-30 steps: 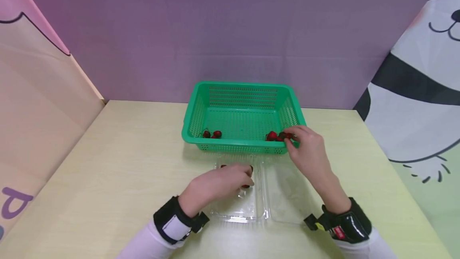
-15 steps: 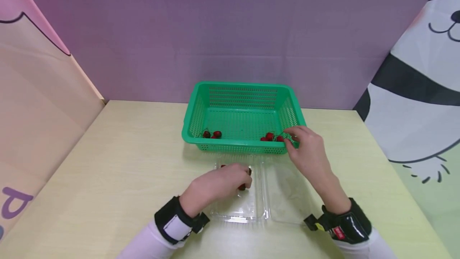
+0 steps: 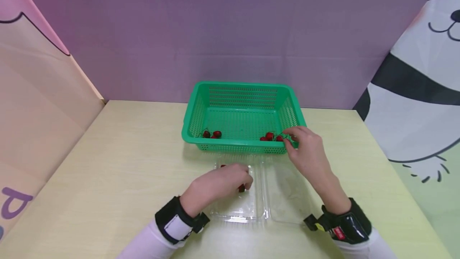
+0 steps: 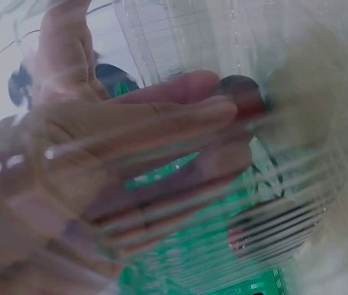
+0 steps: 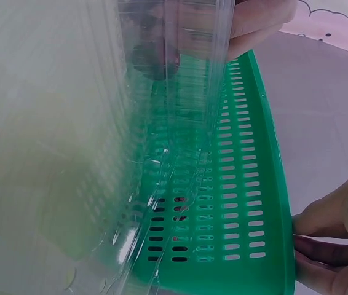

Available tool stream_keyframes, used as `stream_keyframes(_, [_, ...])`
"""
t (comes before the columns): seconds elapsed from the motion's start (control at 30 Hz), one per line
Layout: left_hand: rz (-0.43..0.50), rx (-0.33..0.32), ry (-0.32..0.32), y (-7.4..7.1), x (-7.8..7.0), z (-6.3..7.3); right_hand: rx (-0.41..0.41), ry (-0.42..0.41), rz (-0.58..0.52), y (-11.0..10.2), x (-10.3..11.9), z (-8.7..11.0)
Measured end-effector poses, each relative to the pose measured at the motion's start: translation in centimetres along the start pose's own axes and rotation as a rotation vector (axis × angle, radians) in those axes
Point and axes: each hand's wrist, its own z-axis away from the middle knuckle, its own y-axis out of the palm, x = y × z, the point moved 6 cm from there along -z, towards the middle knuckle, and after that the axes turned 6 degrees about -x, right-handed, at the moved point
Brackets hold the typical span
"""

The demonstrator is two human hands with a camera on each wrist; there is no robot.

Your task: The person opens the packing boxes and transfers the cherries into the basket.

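Observation:
My left hand (image 3: pixel 219 183) reaches into a clear plastic clamshell box (image 3: pixel 248 211) and holds a dark red cherry (image 4: pixel 248 101) at its fingertips. Another cherry (image 4: pixel 272 230) lies near those fingers, seen through the ridged wall. Over the right front corner of a green basket (image 3: pixel 242 143) bends my right hand (image 3: pixel 309 151), thumb and forefinger beside several cherries (image 3: pixel 269 136) and a thin stem. Whether these fingers grip a stem or fruit cannot be made out; in the right wrist view the basket's rim hides the fingertips.
A smaller group of cherries (image 3: pixel 215 134) sits in the basket's left front corner. The box's transparent lid (image 3: pixel 291 195) lies unfolded to the right on the pale wooden table (image 3: pixel 125 163). A purple backdrop (image 3: pixel 230 31) stands behind the basket.
Cherries by my right fingers have dropped and shifted left in the basket. The cherry under my left hand has moved slightly left and toward me. Both arms stay nearly still.

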Motion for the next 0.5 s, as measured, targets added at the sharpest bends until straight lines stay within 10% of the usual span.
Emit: stream_keyframes(0.5, [-0.044,0.019,-0.006,-0.22,-0.05,-0.05,0.020,0.014,0.004,-0.02,0.32,0.00])
